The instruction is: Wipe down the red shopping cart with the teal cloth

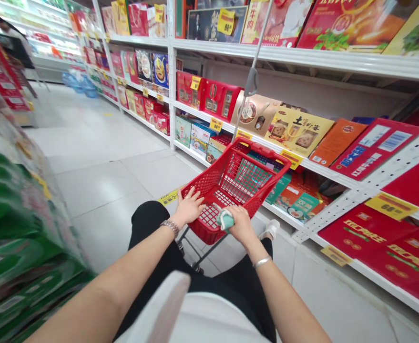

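A red plastic shopping basket on wheels (pixel 262 164) stands tilted in front of me on the aisle floor, with its long grey pull handle (pixel 251 81) rising up. My left hand (pixel 189 207) rests on the basket's near rim, fingers spread. My right hand (pixel 238 224) is closed around a small pale green cloth (pixel 225 220) and presses it against the inside of the basket's near wall. The basket looks empty inside.
White shelves (pixel 302 56) on the right hold red, yellow and orange gift boxes with yellow price tags. Green and red boxed goods (pixel 12 228) are stacked close on my left. A white tiled aisle (pixel 98 157) runs ahead.
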The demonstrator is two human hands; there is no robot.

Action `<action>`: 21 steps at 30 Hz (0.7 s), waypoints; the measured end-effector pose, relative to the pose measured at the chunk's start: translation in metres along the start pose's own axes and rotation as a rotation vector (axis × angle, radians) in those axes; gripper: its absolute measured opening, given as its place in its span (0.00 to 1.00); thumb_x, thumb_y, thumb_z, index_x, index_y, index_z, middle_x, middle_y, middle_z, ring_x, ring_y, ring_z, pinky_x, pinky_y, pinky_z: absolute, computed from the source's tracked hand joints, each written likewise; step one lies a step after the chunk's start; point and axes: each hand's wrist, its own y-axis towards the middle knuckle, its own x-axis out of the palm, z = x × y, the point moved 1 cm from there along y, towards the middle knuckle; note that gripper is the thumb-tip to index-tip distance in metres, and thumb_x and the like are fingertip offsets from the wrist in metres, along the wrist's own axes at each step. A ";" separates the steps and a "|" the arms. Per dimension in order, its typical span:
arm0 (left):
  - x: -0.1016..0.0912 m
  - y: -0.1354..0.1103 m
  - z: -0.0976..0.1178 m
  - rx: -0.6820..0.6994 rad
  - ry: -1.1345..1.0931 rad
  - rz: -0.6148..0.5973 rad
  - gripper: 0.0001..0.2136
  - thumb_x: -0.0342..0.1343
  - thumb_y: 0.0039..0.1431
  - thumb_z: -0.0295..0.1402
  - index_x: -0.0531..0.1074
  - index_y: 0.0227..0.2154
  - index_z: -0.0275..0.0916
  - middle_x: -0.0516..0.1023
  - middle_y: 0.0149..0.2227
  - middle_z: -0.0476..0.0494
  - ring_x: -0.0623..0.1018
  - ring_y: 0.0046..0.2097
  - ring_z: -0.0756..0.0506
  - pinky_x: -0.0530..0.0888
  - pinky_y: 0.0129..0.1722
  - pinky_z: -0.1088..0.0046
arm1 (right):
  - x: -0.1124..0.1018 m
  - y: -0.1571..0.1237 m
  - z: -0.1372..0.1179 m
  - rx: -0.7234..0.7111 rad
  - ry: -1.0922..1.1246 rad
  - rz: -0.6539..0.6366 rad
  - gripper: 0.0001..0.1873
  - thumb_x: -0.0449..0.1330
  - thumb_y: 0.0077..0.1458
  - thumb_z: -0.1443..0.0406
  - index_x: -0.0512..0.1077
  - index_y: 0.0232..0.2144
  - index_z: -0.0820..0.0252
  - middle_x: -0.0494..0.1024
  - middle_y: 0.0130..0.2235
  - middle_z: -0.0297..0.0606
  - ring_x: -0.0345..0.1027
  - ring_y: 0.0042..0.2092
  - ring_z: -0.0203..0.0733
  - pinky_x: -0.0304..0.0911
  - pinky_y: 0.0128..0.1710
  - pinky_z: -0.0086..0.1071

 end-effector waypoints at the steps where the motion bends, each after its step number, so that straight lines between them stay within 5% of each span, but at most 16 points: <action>1: 0.000 0.002 0.001 0.006 0.002 -0.017 0.18 0.46 0.68 0.40 0.76 0.54 0.48 0.68 0.65 0.40 0.57 0.71 0.31 0.38 0.65 0.28 | -0.003 0.002 0.012 0.006 0.006 0.012 0.15 0.59 0.50 0.71 0.76 0.41 0.56 0.80 0.42 0.40 0.69 0.46 0.46 0.57 0.52 0.38; 8: 0.003 0.002 0.003 0.047 0.006 -0.053 0.17 0.45 0.69 0.38 0.77 0.51 0.50 0.68 0.66 0.42 0.56 0.71 0.32 0.38 0.64 0.28 | -0.042 0.018 0.098 0.207 -0.128 0.178 0.18 0.55 0.48 0.73 0.77 0.40 0.57 0.80 0.43 0.42 0.69 0.48 0.48 0.57 0.54 0.41; 12: 0.004 0.000 0.001 0.057 -0.003 -0.048 0.17 0.45 0.68 0.37 0.78 0.50 0.50 0.69 0.65 0.43 0.57 0.71 0.33 0.39 0.65 0.28 | -0.062 0.024 0.118 0.307 -0.198 0.248 0.18 0.55 0.47 0.74 0.77 0.38 0.57 0.79 0.46 0.46 0.65 0.56 0.54 0.48 0.62 0.54; 16: -0.002 0.001 -0.002 -0.016 -0.013 -0.022 0.17 0.45 0.67 0.34 0.78 0.50 0.49 0.69 0.65 0.42 0.57 0.71 0.32 0.40 0.65 0.28 | -0.043 0.018 0.088 0.276 -0.174 0.193 0.13 0.56 0.48 0.73 0.76 0.35 0.60 0.79 0.42 0.46 0.69 0.49 0.51 0.51 0.62 0.49; 21: -0.004 -0.014 0.015 -0.166 -0.095 0.113 0.19 0.44 0.67 0.33 0.76 0.54 0.44 0.72 0.63 0.37 0.62 0.69 0.33 0.44 0.67 0.32 | 0.015 0.001 0.006 0.061 -0.040 0.174 0.10 0.58 0.50 0.69 0.74 0.37 0.56 0.79 0.39 0.39 0.69 0.45 0.47 0.50 0.64 0.48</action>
